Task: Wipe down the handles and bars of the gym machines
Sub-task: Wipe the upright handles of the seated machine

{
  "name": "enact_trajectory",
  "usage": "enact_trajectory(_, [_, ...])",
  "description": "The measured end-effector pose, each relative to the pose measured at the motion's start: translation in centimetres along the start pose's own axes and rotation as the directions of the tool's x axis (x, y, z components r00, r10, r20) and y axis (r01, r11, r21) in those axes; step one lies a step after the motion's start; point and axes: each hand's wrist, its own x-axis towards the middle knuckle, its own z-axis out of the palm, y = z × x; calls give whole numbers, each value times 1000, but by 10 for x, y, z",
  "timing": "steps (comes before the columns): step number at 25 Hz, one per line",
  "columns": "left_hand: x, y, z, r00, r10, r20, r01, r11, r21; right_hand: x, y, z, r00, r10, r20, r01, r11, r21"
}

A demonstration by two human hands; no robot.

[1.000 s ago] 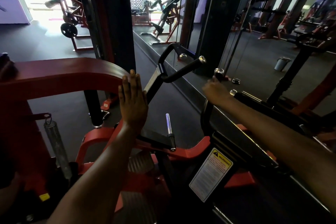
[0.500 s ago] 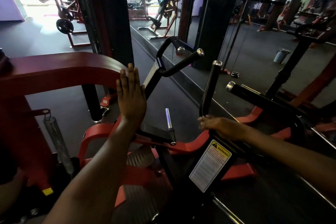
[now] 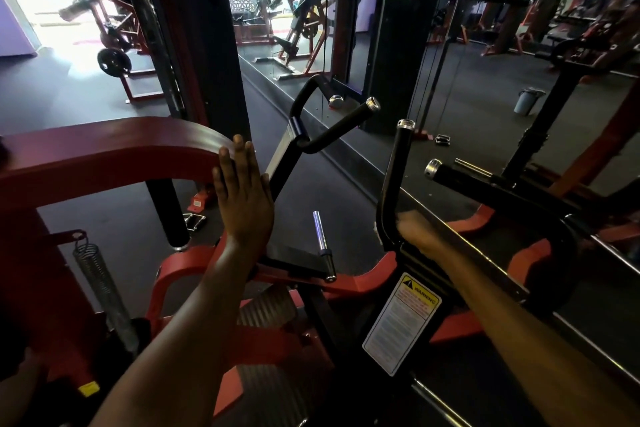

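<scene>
My left hand [image 3: 244,198] lies flat, fingers straight, against the rounded end of the red curved frame arm [image 3: 114,156]. My right hand [image 3: 417,229] is blurred and wraps the lower bend of the upright black handle [image 3: 398,166], which has a chrome cap on top. A small pale bit shows on the bar's far side by my fingers; I cannot tell what it is. A second black handle [image 3: 332,132] angles up to the left of it. A thick black bar [image 3: 485,184] points at me on the right.
A chrome peg [image 3: 320,236] stands between my arms above the red base. A warning label [image 3: 403,319] is on the machine's black column. A coil spring [image 3: 100,281] hangs at the left. A mirror wall runs on the right, with a grey bucket [image 3: 526,100] on the floor in it.
My right hand slid from the chrome-capped top of the upright black handle down to its lower bend. My left hand stayed flat on the red frame arm.
</scene>
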Motion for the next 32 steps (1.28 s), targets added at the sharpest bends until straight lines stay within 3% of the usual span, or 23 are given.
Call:
enact_trajectory(2, [-1, 0, 3, 1000, -7, -28, 7, 1000, 9, -16, 5, 10, 968, -177, -179, 85, 899, -429])
enact_trajectory(4, [1, 1, 6, 999, -14, -51, 15, 1000, 15, -11, 6, 10, 959, -227, -168, 132, 886, -444])
enact_trajectory(6, [0, 1, 5, 999, -6, -43, 7, 1000, 9, 0, 5, -5, 999, -42, 1, 42, 999, -23])
enact_trajectory(8, [0, 2, 2, 999, -6, -34, 7, 1000, 26, 7, 9, -19, 944, 39, 328, -177, 898, 403])
enact_trajectory(9, [0, 1, 1, 1000, -5, -28, 6, 1000, 30, 7, 12, -22, 908, 56, 415, -262, 849, 458])
enact_trajectory(13, [-3, 0, 3, 1000, 3, -24, -3, 1000, 14, 11, 9, -15, 924, 62, 378, -255, 835, 488])
enact_trajectory(14, [-2, -1, 5, 1000, 3, -31, -3, 1000, 6, 22, 2, -17, 945, 59, 321, -242, 786, 569])
enact_trajectory(16, [-2, -1, 6, 999, 8, -39, -9, 1000, -24, 51, -18, -21, 985, 53, 167, -166, 577, 800])
enact_trajectory(18, [-3, -1, 7, 999, 13, -45, -16, 999, -52, 61, -34, -25, 998, -22, 55, -41, 409, 912])
enact_trajectory(20, [-2, -2, 7, 999, 18, -48, -21, 998, -63, 46, -34, -26, 983, -171, 64, 15, 425, 905])
enact_trajectory(23, [-2, -2, 8, 998, 18, -67, -22, 998, -61, 31, -16, -26, 952, -242, 189, 3, 623, 782])
enact_trajectory(28, [-4, -1, 10, 997, 6, -76, -10, 998, -57, 14, 2, -18, 951, -75, 301, -58, 911, 409])
enact_trajectory(30, [-5, -2, 12, 996, 2, -88, -6, 999, -52, 3, -9, -19, 980, -34, 195, 41, 999, -32])
enact_trajectory(32, [-5, -2, 14, 995, 9, -99, -14, 999, -51, -9, -42, -24, 980, -194, -44, 148, 859, -491])
